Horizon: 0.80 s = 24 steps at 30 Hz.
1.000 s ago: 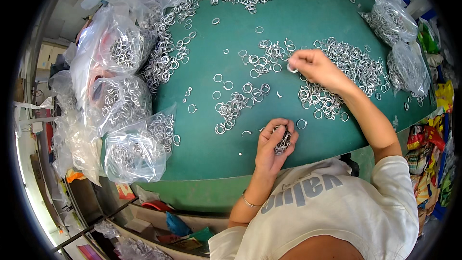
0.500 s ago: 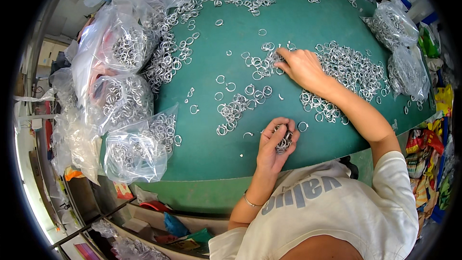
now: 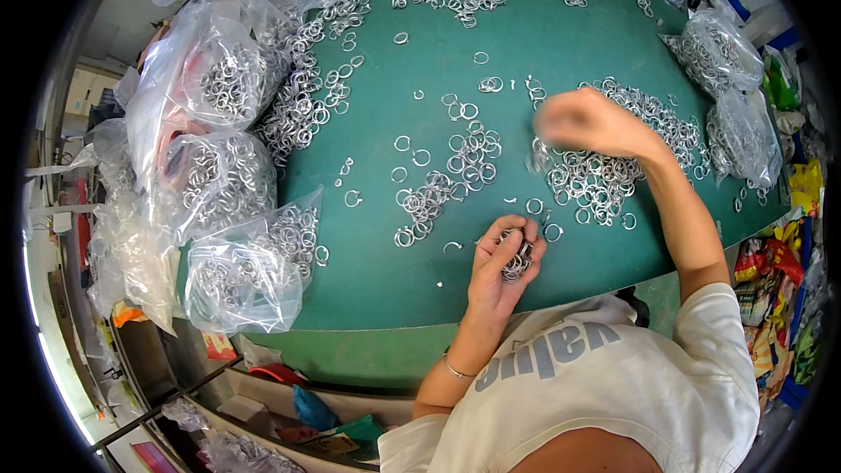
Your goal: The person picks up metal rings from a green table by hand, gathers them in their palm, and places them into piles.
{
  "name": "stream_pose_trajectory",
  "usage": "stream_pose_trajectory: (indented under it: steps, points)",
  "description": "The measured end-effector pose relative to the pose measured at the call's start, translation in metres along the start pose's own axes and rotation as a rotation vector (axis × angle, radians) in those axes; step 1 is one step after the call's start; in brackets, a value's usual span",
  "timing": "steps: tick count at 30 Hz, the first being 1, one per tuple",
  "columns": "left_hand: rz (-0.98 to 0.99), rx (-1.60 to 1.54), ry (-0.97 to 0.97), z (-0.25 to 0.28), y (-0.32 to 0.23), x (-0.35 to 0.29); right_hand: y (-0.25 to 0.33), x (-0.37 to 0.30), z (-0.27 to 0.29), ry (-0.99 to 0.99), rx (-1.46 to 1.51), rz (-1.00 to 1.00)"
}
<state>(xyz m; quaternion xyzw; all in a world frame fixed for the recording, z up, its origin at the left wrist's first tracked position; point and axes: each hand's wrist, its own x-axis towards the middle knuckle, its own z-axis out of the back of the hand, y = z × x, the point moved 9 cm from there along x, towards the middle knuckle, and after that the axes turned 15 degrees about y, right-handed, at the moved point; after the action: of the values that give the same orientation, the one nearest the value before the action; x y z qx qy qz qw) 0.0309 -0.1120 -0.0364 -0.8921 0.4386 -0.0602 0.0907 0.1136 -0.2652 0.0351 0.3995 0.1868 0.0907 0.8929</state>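
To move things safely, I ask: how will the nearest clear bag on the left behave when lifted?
The clear bag will likely sag, since it looks thin and wrinkled. The many metallic rings inside could make it rather heavy and, being loose, they may shift.

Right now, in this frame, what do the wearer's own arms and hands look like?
Both hands are ungloved. The left hand has a thin silvery bracelet at its wrist; the right hand, partly blurred, shows none. The sleeves are short and off-white.
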Motion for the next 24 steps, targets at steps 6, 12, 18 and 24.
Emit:
stream_pose_trajectory:
  steps: [6,12,18,24]
  points:
    - [0.007,0.029,-0.016,-0.001,-0.001,0.0,0.03,0.016,0.009,-0.207,-0.346,-0.13]
    - [0.007,0.019,-0.006,-0.001,-0.001,0.0,0.027,0.061,-0.025,-0.161,-0.348,0.138]
    - [0.002,0.019,-0.002,0.001,-0.001,0.001,0.013,0.031,-0.003,-0.096,0.115,0.018]
    - [0.006,0.057,-0.011,0.001,-0.001,0.001,-0.003,0.016,-0.003,-0.09,0.108,-0.114]
